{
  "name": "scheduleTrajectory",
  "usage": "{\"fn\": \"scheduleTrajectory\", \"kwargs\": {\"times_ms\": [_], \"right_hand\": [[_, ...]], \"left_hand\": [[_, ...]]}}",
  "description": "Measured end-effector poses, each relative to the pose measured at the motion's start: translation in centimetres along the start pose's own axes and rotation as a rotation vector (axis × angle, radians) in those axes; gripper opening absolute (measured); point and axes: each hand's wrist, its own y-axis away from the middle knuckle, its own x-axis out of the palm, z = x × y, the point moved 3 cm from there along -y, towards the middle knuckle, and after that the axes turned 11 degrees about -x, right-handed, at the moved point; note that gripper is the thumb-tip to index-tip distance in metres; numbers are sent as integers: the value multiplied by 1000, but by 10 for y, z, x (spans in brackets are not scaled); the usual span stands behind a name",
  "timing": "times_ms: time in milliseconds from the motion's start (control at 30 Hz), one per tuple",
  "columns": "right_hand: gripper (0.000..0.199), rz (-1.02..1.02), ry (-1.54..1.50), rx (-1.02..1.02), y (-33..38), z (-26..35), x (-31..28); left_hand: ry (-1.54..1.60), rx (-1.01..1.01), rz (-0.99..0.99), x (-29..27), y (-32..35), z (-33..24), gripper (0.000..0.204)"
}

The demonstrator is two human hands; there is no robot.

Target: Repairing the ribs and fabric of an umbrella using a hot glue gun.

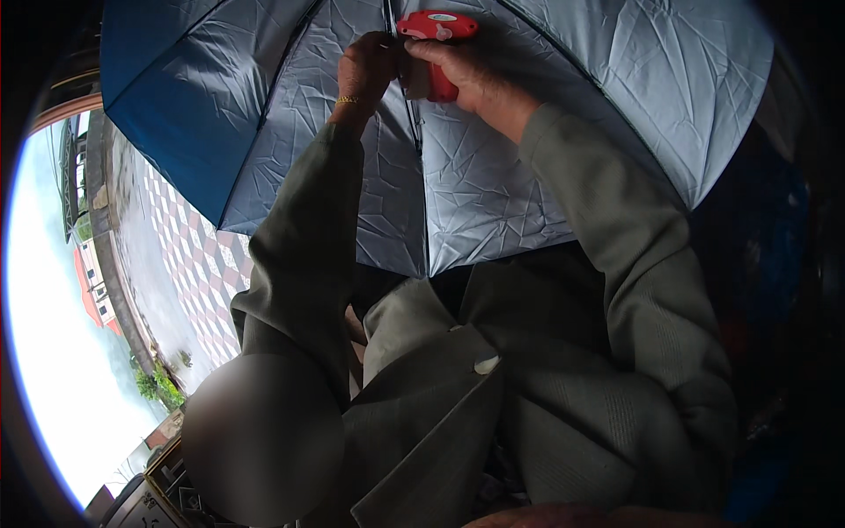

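- In the left hand (pixel 366 70), upper centre: fingers curled in close beside the dark central rib (pixel 415 132) of an opened umbrella (pixel 502 167); cannot tell whether pinching the rib or something smaller.
- In the right hand (pixel 468 77): grip wrapped round the handle of a red tool (pixel 459 29), thumb pointing left toward the other hand.
- Location of the red tool: above the umbrella's silver side, near the top of the view, with its broad head close against the central rib.
- Step in hand, judging by the pose: working at the rib, probably lining up or applying the tool.
- Called for next, seemingly: steadying the rib with the left fingers, holding the tool square to it, and keeping the thin, creased cloth from snagging.
- Counted at the work: two hands, one red tool, one umbrella, at least three dark ribs.
- Counted on the wearer: one yellow bracelet (pixel 348 99) at the left wrist, two olive sleeves (pixel 607 194), one pale button (pixel 487 363).
- Farther out, to the left: blue umbrella cloth (pixel 167 132), then patterned paving (pixel 198 246), one orange-and-white building (pixel 97 286) and some greenery (pixel 158 385).
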Motion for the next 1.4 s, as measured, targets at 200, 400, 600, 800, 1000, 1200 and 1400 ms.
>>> {"fn": "scheduleTrajectory", "kwargs": {"times_ms": [200,400,600,800,1000,1200,1400], "right_hand": [[35,42,37,32,-8,0,-12],[37,108,2,89,-8,5,-16],[37,102,20,88,-4,14,-11],[38,151,11,81,-12,10,-18],[37,117,59,121,-13,9,-21],[33,168,-154,283,-19,3,-22],[29,223,-186,229,-21,4,-23]], "left_hand": [[-41,-16,17,1,-2,0,35],[4,-5,23,2,-1,3,35],[18,-3,10,1,-1,4,32],[38,25,21,2,-1,1,30],[109,119,32,-2,5,-4,29],[46,65,111,0,2,-6,27],[72,70,40,1,4,-3,28]]}}
